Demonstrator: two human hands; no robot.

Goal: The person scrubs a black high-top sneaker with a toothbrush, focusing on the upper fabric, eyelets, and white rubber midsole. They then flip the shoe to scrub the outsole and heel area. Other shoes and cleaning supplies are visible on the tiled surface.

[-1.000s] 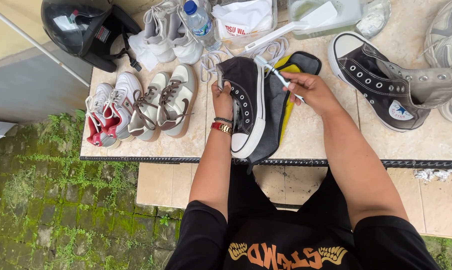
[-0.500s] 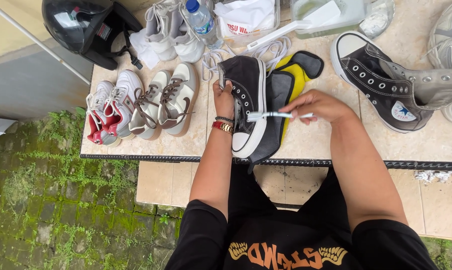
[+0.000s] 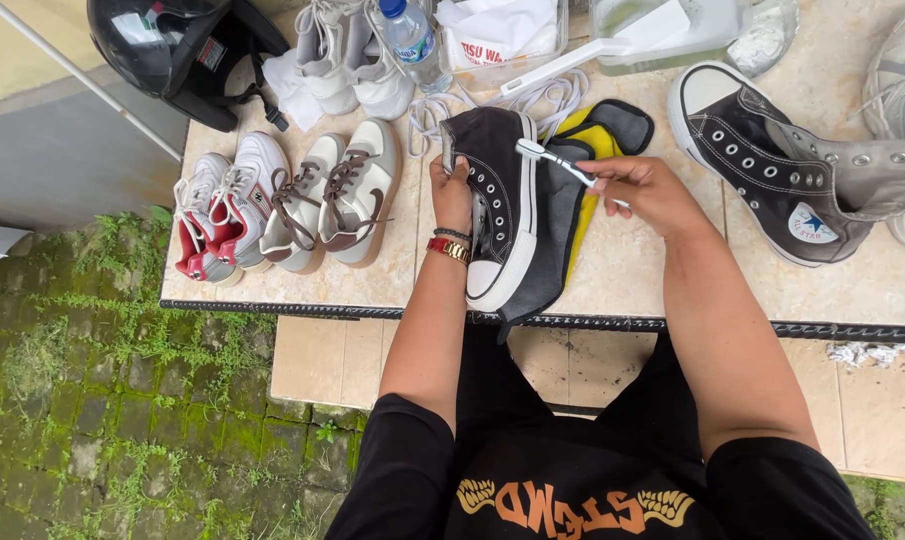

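A black high-top sneaker [image 3: 500, 210] with a white sole lies on a grey and yellow cloth [image 3: 582, 170] on the tiled table [image 3: 632, 280]. My left hand [image 3: 452, 195] grips the sneaker's left side, a red watch on the wrist. My right hand [image 3: 647, 190] holds a white toothbrush [image 3: 557, 163]. Its bristled head rests at the upper rim of the sneaker.
The matching black high-top [image 3: 772, 165] lies to the right. Beige sneakers [image 3: 337, 195] and red-white sneakers [image 3: 222, 210] sit at left, white shoes [image 3: 347, 55], a black helmet [image 3: 172, 45], a water bottle [image 3: 409, 35], loose laces [image 3: 542, 100] and a tub [image 3: 662, 25] behind. Mossy paving lies below left.
My right hand has shifted the toothbrush from across the sneaker's lower side back up to its upper rim. My left hand keeps its hold on the shoe.
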